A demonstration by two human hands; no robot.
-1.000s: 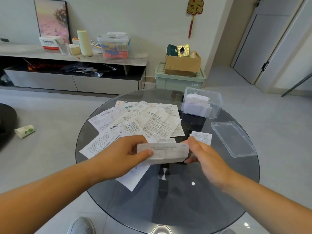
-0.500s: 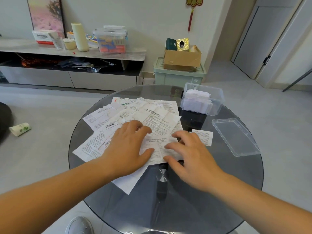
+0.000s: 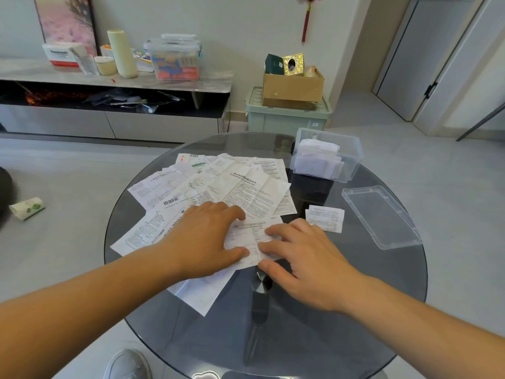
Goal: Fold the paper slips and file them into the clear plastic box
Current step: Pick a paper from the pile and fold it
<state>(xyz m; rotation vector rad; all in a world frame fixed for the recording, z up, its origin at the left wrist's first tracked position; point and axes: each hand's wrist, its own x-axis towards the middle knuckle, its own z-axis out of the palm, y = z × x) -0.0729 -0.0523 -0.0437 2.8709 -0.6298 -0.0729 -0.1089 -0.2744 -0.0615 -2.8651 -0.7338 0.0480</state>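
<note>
Paper slip (image 3: 250, 240) pressed under left hand (image 3: 202, 242) and right hand (image 3: 307, 259), grips flat, loose sheets (image 3: 246, 191) crowding behind.

We have a single view, from a wide-angle camera worn on the head, facing forward and tilted down over the round glass bench (image 3: 390, 266). It sits close in: both forearms enter from the bottom edge, with the left hand (image 3: 202, 239) and right hand (image 3: 308, 258) near mid-frame. Farther off (straight lines bow towards the edges) it takes in the low shelf (image 3: 213, 82) along the wall and a door (image 3: 404, 58) at upper right.
</note>
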